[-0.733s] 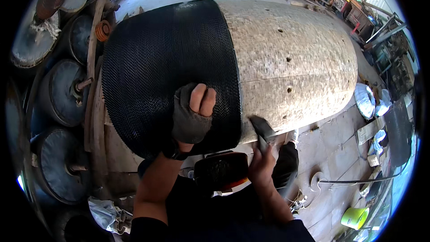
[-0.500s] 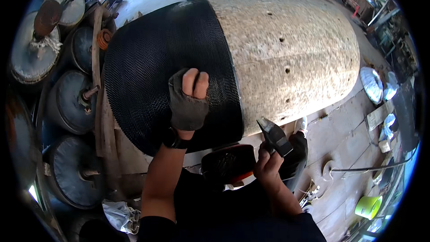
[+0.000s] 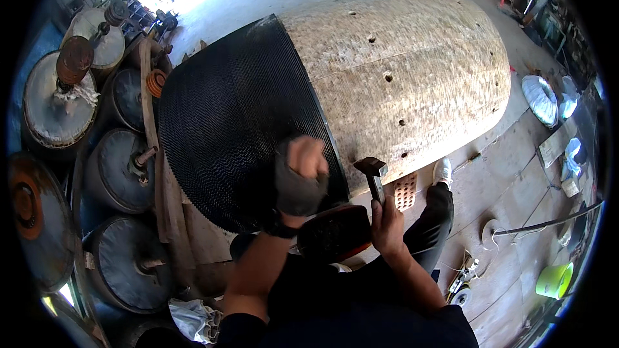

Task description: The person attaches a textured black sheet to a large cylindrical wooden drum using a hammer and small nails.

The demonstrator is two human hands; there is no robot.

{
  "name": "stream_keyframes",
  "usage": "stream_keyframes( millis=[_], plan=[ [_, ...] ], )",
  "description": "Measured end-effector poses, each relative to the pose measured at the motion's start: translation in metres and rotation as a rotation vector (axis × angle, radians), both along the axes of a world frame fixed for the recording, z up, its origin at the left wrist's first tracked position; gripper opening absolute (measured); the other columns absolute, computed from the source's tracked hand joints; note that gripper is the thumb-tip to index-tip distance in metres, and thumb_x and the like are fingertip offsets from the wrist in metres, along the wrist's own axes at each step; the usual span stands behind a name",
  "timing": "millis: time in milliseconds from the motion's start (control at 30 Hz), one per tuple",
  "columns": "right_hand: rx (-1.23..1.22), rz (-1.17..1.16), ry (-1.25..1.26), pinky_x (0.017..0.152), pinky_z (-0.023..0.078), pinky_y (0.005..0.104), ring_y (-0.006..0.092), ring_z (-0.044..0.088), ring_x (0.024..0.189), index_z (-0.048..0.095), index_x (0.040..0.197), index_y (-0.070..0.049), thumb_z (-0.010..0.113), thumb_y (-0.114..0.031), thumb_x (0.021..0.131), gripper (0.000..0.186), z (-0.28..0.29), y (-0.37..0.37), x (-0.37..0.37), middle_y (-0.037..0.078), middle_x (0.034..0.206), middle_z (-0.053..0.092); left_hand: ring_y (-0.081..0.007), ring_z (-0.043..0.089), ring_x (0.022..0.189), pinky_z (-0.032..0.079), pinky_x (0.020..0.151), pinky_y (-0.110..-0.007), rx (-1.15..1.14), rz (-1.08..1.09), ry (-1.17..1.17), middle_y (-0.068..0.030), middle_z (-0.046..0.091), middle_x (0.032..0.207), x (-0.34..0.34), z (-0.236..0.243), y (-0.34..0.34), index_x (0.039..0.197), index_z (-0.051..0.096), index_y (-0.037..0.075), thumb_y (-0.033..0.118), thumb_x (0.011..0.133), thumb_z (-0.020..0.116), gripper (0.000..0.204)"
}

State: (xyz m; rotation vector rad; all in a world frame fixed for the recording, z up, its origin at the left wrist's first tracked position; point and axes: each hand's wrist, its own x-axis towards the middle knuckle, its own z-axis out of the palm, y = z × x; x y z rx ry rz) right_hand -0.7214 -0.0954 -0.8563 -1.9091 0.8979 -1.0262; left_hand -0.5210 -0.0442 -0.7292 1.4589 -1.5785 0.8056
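Observation:
A big roller lies on its side in front of me. Black ridged sheeting (image 3: 225, 106) wraps its left part, while the right part is a pale, rough wooden surface (image 3: 425, 61) with several dark holes. My left hand (image 3: 302, 177), in a dark fingerless glove, is closed over the near right part of the black sheeting, close to its edge. Motion blurs the fingers, and anything in them is hidden. My right hand (image 3: 388, 229) grips a hammer (image 3: 374, 174) by its handle, its head raised beside the pale surface. Close to my body sits a dark, shallow container (image 3: 335, 235).
Several drums with shafts (image 3: 122, 171) stand stacked at left, beside wooden planks (image 3: 151, 103). A white bundle (image 3: 540, 100) and a lime bucket (image 3: 554, 280) are at right. A cable (image 3: 548, 222) and small tools (image 3: 464, 277) lie on the floor. A perforated brick (image 3: 405, 192) sits beneath the roller.
My left hand has moved right and nearer, toward the edge of the black sheeting. The hammer has turned, its handle now more upright. The whole view has shifted slightly.

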Motion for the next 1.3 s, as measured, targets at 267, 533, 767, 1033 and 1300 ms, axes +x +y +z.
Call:
stream_keyframes(
  millis=[267, 533, 767, 1033, 1300],
  plan=[
    [0.053, 0.033, 0.031, 0.058, 0.044, 0.0577, 0.0526, 0.06, 0.071, 0.053, 0.103, -0.001, 0.056, -0.021, 0.102, 0.02, 0.005, 0.0, -0.004, 0.029, 0.074, 0.06, -0.0312, 0.065, 0.094, 0.05, 0.089, -0.043, 0.124, -0.015, 0.165, -0.0123, 0.069, 0.102, -0.032, -0.045, -0.002, 0.126, 0.059, 0.004, -0.007, 0.087, 0.064, 0.041],
    [-0.025, 0.035, -0.017, 0.054, 0.043, 0.0461, 0.0417, 0.06, 0.061, 0.053, 0.105, -0.001, 0.054, -0.015, 0.103, 0.015, 0.004, 0.002, 0.0, 0.021, 0.069, 0.057, -0.0272, 0.065, 0.088, 0.052, 0.083, -0.04, 0.174, -0.02, 0.27, -0.012, 0.066, 0.097, -0.032, -0.032, -0.002, 0.13, 0.057, 0.003, -0.011, 0.081, 0.063, 0.052],
    [0.001, 0.05, -0.015, 0.055, 0.045, 0.0437, 0.0387, 0.06, 0.061, 0.055, 0.109, 0.0, 0.055, -0.016, 0.103, 0.017, 0.01, 0.001, -0.001, 0.02, 0.071, 0.058, -0.0251, 0.063, 0.084, 0.053, 0.076, -0.039, 0.228, -0.03, 0.341, -0.0111, 0.063, 0.093, -0.031, -0.028, -0.002, 0.132, 0.055, 0.001, -0.01, 0.076, 0.066, 0.057],
    [-0.089, 0.066, -0.034, 0.055, 0.045, 0.0447, 0.0405, 0.061, 0.061, 0.053, 0.112, 0.0, 0.054, -0.013, 0.102, 0.016, 0.026, 0.004, 0.002, 0.021, 0.071, 0.058, -0.0259, 0.058, 0.077, 0.048, 0.072, -0.041, 0.139, 0.118, 0.176, -0.0103, 0.059, 0.087, -0.035, -0.031, -0.021, 0.134, 0.051, 0.002, -0.006, 0.071, 0.067, 0.065],
    [-0.055, 0.072, -0.005, 0.06, 0.048, 0.0542, 0.0499, 0.063, 0.07, 0.052, 0.114, 0.002, 0.058, -0.011, 0.097, 0.022, 0.034, 0.009, -0.005, 0.027, 0.075, 0.062, -0.0333, 0.058, 0.086, 0.047, 0.077, -0.048, 0.22, 0.186, 0.231, -0.015, 0.062, 0.096, -0.038, -0.041, -0.019, 0.138, 0.047, -0.003, 0.002, 0.079, 0.066, 0.062]
  ],
)
